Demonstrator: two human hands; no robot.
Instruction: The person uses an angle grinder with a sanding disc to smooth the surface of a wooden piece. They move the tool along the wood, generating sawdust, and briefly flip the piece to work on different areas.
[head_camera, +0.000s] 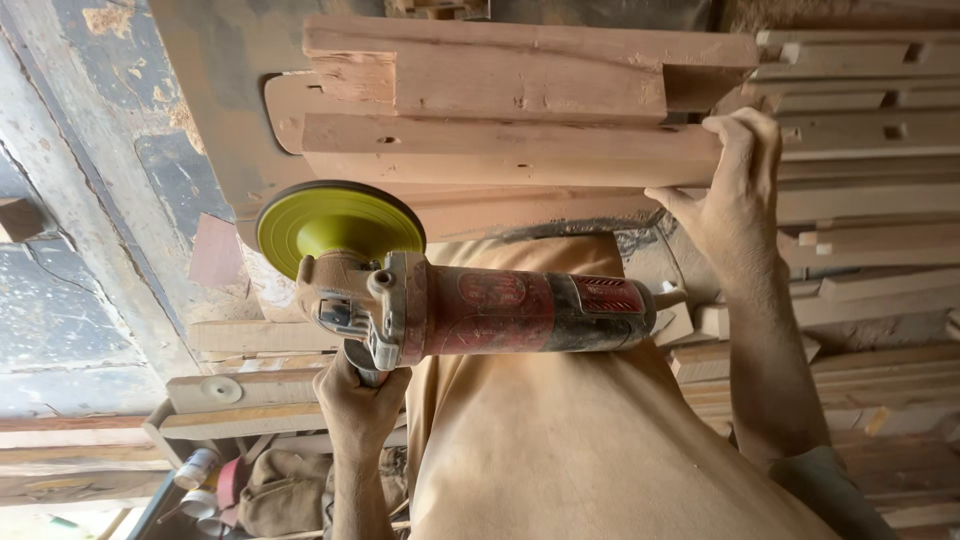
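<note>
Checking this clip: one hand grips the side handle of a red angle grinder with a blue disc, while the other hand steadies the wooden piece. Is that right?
Not quite: the disc is yellow-green, not blue, as the head view shows. The rest holds: the left hand grips the side handle of the red angle grinder, and the right hand steadies the wooden piece.

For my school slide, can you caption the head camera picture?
One hand grips a red angle grinder; the other hand steadies a shaped wooden piece.

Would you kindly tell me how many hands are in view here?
2. The left hand grips the side handle under the grinder; the right hand holds the end of the wooden piece. None seem hidden.
</note>
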